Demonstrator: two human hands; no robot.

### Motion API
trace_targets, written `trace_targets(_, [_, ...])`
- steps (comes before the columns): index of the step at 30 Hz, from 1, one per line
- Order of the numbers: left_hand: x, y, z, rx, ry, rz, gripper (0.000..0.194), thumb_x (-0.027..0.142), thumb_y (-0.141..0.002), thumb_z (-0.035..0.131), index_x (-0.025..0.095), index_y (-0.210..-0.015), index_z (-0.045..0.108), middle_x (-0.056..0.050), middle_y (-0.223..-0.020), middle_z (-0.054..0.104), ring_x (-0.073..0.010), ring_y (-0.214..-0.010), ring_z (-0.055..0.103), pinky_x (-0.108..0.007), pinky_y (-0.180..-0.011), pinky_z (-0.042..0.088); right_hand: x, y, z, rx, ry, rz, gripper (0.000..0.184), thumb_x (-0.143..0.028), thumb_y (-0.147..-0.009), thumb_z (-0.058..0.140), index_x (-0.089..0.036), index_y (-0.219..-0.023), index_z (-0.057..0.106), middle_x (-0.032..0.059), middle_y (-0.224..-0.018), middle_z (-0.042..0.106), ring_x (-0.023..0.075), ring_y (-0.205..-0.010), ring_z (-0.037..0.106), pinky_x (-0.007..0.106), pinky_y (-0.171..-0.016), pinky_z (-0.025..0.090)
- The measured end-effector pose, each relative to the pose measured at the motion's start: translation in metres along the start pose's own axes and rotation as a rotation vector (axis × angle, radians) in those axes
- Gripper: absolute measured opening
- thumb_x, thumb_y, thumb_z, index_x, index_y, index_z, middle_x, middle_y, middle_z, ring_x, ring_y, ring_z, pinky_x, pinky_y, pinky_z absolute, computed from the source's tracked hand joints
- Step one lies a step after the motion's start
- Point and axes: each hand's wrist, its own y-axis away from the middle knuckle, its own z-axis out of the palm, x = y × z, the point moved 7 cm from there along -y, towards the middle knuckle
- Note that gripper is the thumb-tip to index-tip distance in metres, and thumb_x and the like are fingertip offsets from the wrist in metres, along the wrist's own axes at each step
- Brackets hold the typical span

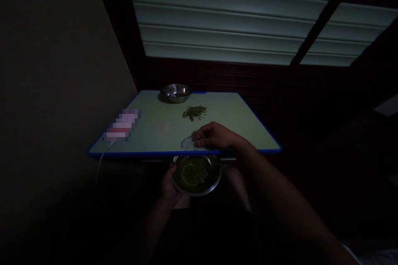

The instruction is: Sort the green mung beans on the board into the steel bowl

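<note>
Below the table's front edge, my left hand (171,185) is closed on the left rim of a metal bowl (196,193). Small greenish grains or beans (189,172) lie inside this bowl. Over the front edge of the table, my right hand (211,136) pinches a thin, see-through piece with a curved edge (187,143), perhaps plastic. That piece lies close to the tabletop, just above the bowl. Farther back, a loose pile of similar greenish beans (194,112) is spread on the table. Dim light hides the finer detail.
The pale tabletop (230,112) has a blue rim. A second metal bowl (176,93) stands at its back left. On the left lies a blurred-out phone-like object (122,125) with a white cable (101,159) hanging over the edge. Behind is a slatted panel (217,29).
</note>
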Motion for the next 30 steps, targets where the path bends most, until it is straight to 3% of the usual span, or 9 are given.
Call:
trace_targets(6, [0.003,-0.001,0.002,-0.020,0.045,0.027,0.024,0.030,-0.074,0.058,0.015,-0.085,0.073,-0.010,-0.082,0.076,-0.0292,-0.091,0.069,-0.044,-0.089,0.050,-0.001,0.003,-0.002,-0.064,-0.021,-0.006,0.032,-0.029,-0.065,0.077,-0.012,-0.091,0.069,-0.0031,-0.064,0.061,0.0075,-0.056,0.050,0.023,-0.058,0.039])
trace_targets(15, [0.003,-0.002,0.000,-0.025,0.051,0.024,0.023,0.030,-0.073,0.060,0.016,-0.085,0.073,-0.009,-0.083,0.076,-0.0284,-0.091,0.068,-0.043,-0.089,0.050,0.003,0.001,-0.005,-0.025,-0.119,-0.023,0.029,-0.030,-0.064,0.076,-0.013,-0.085,0.066,-0.0022,-0.067,0.062,0.0072,-0.056,0.049,0.021,-0.055,0.039])
trace_targets(21, [0.001,-0.004,-0.003,0.003,0.013,0.037,0.022,0.030,-0.070,0.060,0.017,-0.084,0.072,-0.007,-0.081,0.076,-0.0287,-0.089,0.069,-0.044,-0.088,0.050,0.006,-0.023,-0.045,0.290,-0.233,-0.046,0.025,-0.034,-0.070,0.070,-0.016,-0.073,0.052,0.0015,-0.066,0.062,0.0095,-0.054,0.052,0.022,-0.052,0.038])
trace_targets(26, [0.001,-0.005,-0.005,-0.002,0.017,0.035,0.019,0.029,-0.070,0.061,0.017,-0.080,0.072,-0.008,-0.079,0.076,-0.0274,-0.084,0.070,-0.042,-0.086,0.051,0.024,-0.043,-0.085,0.732,-0.164,-0.022,0.010,-0.026,-0.072,0.056,-0.019,-0.073,0.048,0.0001,-0.067,0.059,0.0101,-0.053,0.052,0.023,-0.052,0.038])
trace_targets(30, [0.001,-0.004,-0.004,-0.018,0.019,0.024,0.020,0.030,-0.070,0.061,0.017,-0.082,0.072,-0.008,-0.079,0.075,-0.0288,-0.087,0.069,-0.044,-0.087,0.051,0.038,-0.044,-0.090,0.839,-0.035,-0.031,0.010,-0.021,-0.062,0.054,-0.019,-0.071,0.050,-0.0023,-0.066,0.054,0.0109,-0.060,0.048,0.023,-0.058,0.039])
